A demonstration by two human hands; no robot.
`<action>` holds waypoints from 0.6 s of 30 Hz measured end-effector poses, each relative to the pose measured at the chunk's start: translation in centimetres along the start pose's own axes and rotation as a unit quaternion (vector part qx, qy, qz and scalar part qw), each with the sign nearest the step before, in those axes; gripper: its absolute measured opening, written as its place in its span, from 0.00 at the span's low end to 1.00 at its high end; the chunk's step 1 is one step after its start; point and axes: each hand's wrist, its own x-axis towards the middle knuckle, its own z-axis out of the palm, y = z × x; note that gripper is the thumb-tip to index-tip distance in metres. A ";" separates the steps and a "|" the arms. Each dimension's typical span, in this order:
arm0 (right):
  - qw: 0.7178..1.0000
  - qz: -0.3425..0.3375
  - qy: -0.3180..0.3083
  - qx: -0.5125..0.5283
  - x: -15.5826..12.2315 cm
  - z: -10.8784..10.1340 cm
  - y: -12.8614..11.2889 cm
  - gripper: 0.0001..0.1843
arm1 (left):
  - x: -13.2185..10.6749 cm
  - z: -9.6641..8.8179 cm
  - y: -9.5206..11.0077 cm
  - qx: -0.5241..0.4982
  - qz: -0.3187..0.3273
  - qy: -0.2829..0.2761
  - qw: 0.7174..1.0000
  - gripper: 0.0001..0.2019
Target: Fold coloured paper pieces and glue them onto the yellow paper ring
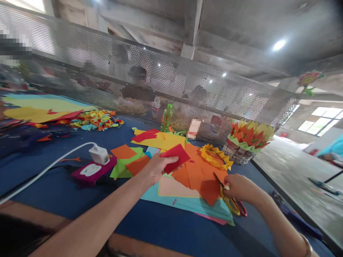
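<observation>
My left hand [156, 167] pinches a red square of paper [175, 157] and holds it a little above a pile of orange paper pieces [195, 175]. Lower right, my right hand [239, 187] is closed around a pair of scissors with yellow and red handles [232, 204]; the blades point up-left over the orange pieces. Under the pile lie larger sheets, pale pink and light blue [184, 201], on the blue tabletop [160, 228].
A purple box [92, 172] bearing a white charger [99, 154] and cable sits at left. Folded yellow paper ring [215, 156], a basket of folded papers [248, 142], a green bottle [166, 117], more coloured scraps [96, 119] and a perforated metal screen [160, 78] with people behind it.
</observation>
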 end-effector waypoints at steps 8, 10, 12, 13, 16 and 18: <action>0.967 -0.127 0.067 0.209 0.9 -3.6 -4.8 0.19 | 0.0 0.0 -0.3 0.042 -0.003 -0.020 0.999 0.15; 0.954 -0.139 0.074 0.256 2.0 -3.1 -6.7 0.23 | 0.0 -0.1 -0.7 0.054 0.005 -0.030 0.998 0.15; 0.939 -0.148 0.072 0.302 3.1 -2.2 -8.1 0.26 | 0.1 -0.1 -1.1 0.068 0.011 -0.039 0.997 0.14; 0.932 -0.149 0.071 0.322 3.5 -1.7 -8.6 0.26 | 0.1 -0.1 -1.2 0.076 0.012 -0.045 0.996 0.13; 0.917 -0.146 0.077 0.362 4.4 -0.6 -9.3 0.25 | 0.1 -0.1 -1.6 0.101 0.007 -0.055 0.993 0.11; 0.913 -0.149 0.075 0.372 4.6 -0.2 -9.2 0.24 | 0.2 -0.2 -1.8 0.116 0.001 -0.053 0.992 0.11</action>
